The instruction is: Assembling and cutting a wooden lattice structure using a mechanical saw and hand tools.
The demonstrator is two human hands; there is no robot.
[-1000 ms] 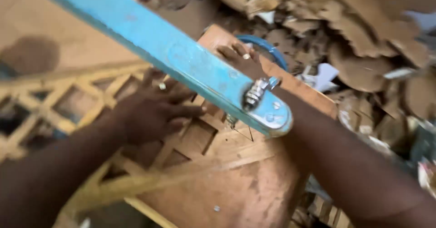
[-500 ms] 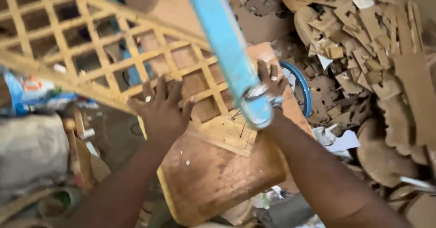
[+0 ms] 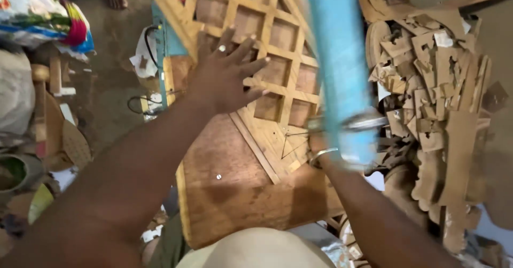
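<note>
Two hands logged: I see left hand (image 3: 227, 76) spread flat on lattice (image 3: 278, 49); right hand (image 3: 320, 145) hidden behind blue arm (image 3: 336, 60), grip unreadable.

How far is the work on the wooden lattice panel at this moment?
Looks done: many openings of the lattice panel are cut out, scraps piled beside. In hand: left hand presses the panel flat; the right hand sits by the blue saw arm. Left: pencilled lines near the corner look uncut.

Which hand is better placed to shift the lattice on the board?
Left. The left hand lies spread flat on the lattice, while the right hand sits mostly hidden behind the blue arm, at the lattice's edge.
</note>
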